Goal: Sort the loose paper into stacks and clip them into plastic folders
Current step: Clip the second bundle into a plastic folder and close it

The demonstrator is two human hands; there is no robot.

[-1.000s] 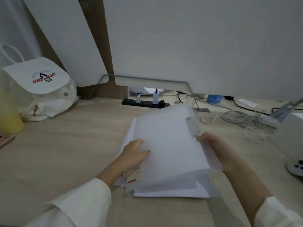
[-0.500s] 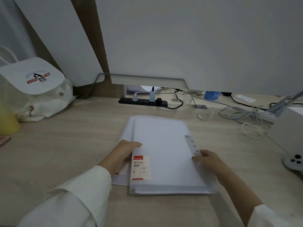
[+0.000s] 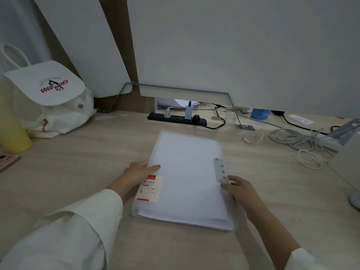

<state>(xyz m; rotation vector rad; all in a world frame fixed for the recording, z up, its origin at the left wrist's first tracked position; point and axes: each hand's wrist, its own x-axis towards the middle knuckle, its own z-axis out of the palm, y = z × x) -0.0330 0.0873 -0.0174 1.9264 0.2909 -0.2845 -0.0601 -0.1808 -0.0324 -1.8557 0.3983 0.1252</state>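
A translucent plastic folder (image 3: 187, 178) lies shut and flat on the wooden desk (image 3: 87, 152), with a stack of white paper inside it. A red and white label (image 3: 149, 189) sits at its near left. A grey clip strip (image 3: 219, 170) runs along its right edge. My left hand (image 3: 140, 171) rests on the folder's left edge, thumb on top. My right hand (image 3: 238, 189) touches the right edge just below the clip strip, fingers spread on the cover.
A white canvas bag (image 3: 50, 98) and a yellow cup (image 3: 11, 137) stand at the far left, with a phone (image 3: 7, 162) beside them. A black power strip (image 3: 175, 117) lies at the back. Tangled cables (image 3: 296, 141) and a grey device (image 3: 348, 152) fill the right side.
The folder's raised cover has come down flat over the paper. Both hands have lowered with it onto the folder's edges, and the stack has been squared up.
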